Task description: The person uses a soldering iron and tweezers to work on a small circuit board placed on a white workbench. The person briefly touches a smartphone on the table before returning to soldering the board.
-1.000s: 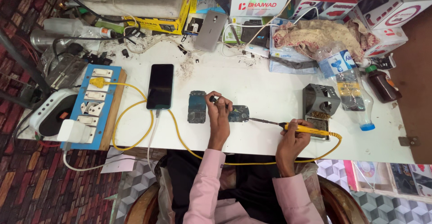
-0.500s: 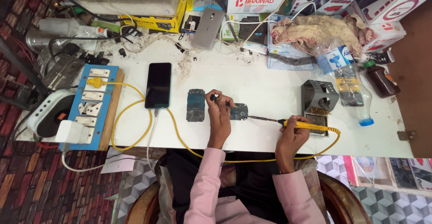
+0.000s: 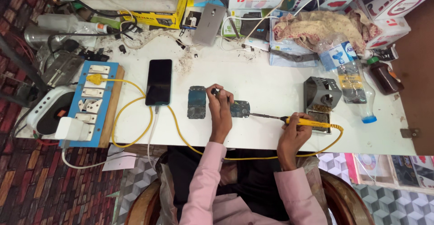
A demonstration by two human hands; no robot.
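Pressing the circuit board (image 3: 238, 109) under left hand (image 3: 220, 110), right hand (image 3: 294, 132) closed around yellow soldering iron (image 3: 296, 121).

A white worktable (image 3: 271, 78) stands over red brick-patterned flooring (image 3: 27, 184).

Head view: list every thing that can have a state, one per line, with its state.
left hand: pressing down on the circuit board
circuit board: bare, flat on the table
right hand: gripping the soldering iron
soldering iron: tip at the board
black phone: screen dark, cable plugged in
plastic bottle: lying on its side, capped
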